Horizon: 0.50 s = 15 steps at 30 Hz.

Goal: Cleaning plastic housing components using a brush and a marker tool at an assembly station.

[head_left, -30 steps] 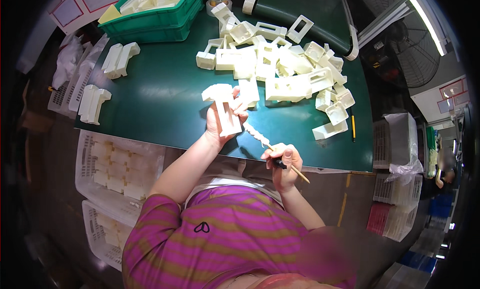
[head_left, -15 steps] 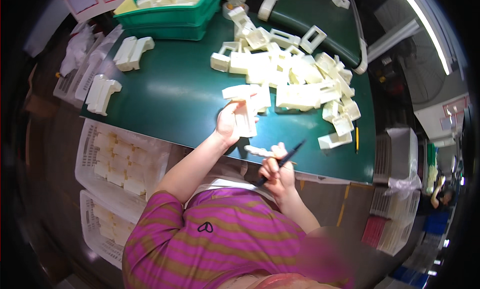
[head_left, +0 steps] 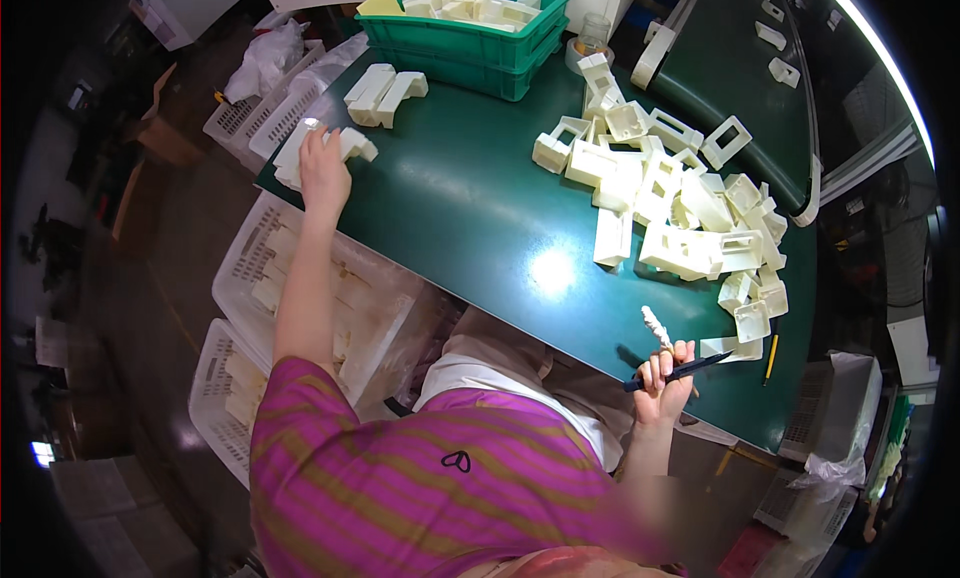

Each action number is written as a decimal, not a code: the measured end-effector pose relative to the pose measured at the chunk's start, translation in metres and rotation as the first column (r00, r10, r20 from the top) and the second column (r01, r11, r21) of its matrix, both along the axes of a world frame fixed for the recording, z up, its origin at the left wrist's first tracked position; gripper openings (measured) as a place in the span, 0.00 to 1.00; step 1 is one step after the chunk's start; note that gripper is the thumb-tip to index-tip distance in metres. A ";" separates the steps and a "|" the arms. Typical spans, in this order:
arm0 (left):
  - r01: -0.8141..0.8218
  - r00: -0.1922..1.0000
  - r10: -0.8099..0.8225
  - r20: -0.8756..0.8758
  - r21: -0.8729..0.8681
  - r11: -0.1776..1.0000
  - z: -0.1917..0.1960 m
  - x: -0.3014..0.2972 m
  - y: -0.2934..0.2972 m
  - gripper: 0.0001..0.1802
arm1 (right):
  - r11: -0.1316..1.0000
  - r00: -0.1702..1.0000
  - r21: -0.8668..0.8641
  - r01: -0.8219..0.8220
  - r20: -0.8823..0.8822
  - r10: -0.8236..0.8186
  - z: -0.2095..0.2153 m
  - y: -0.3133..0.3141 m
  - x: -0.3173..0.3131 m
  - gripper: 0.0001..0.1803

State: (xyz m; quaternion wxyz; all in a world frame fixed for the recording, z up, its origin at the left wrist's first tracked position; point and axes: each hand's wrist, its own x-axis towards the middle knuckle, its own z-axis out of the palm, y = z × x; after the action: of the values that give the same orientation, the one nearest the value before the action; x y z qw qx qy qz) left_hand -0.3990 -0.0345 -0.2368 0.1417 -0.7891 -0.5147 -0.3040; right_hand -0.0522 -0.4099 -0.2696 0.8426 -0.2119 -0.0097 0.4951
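My left hand [head_left: 325, 183] reaches to the far left edge of the green table, its fingers curled over a white plastic part [head_left: 291, 158] in a small row there. Another white part in that row shows to the right of the fingers. Low over the table's front edge, my right hand [head_left: 662, 386] is closed around a slim dark pen-shaped tool [head_left: 690, 370], held crosswise. A lumpy white piece [head_left: 655, 325] sticks up from this hand; whether it is a covered finger I cannot tell.
White plastic parts [head_left: 660, 188] lie heaped on the table's right side, beside a dark green conveyor [head_left: 715, 88]. Green crates [head_left: 470, 48] with more parts stand at the back. White baskets [head_left: 385, 308] sit below the left front edge. A yellow pencil-like stick [head_left: 771, 360] lies far right.
My left hand has gone from the table's middle, where it held up a white plastic part, to the row at the left edge. My right hand still holds the dark tool. The view has shifted left.
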 end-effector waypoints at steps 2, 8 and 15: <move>-0.097 0.991 0.103 -0.089 0.068 0.993 -0.009 -0.009 0.009 0.23 | 1.000 1.000 0.001 0.003 -0.021 -0.003 0.000 0.000 0.001 0.18; 0.149 0.971 -0.152 -0.187 -0.027 0.988 0.010 0.010 -0.013 0.27 | 1.000 1.000 0.007 -0.009 0.011 0.009 0.000 -0.003 -0.001 0.18; 0.055 0.996 -0.040 0.078 -0.199 0.978 0.025 0.027 -0.057 0.29 | 0.997 0.998 0.062 -0.044 0.041 0.041 -0.004 0.000 -0.001 0.19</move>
State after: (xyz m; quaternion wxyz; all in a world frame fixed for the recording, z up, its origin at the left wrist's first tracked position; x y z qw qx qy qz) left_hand -0.3721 -0.0913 -0.2118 0.0346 -0.7997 -0.5286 -0.2826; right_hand -0.0532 -0.4099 -0.2741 0.8377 -0.1948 -0.0468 0.5080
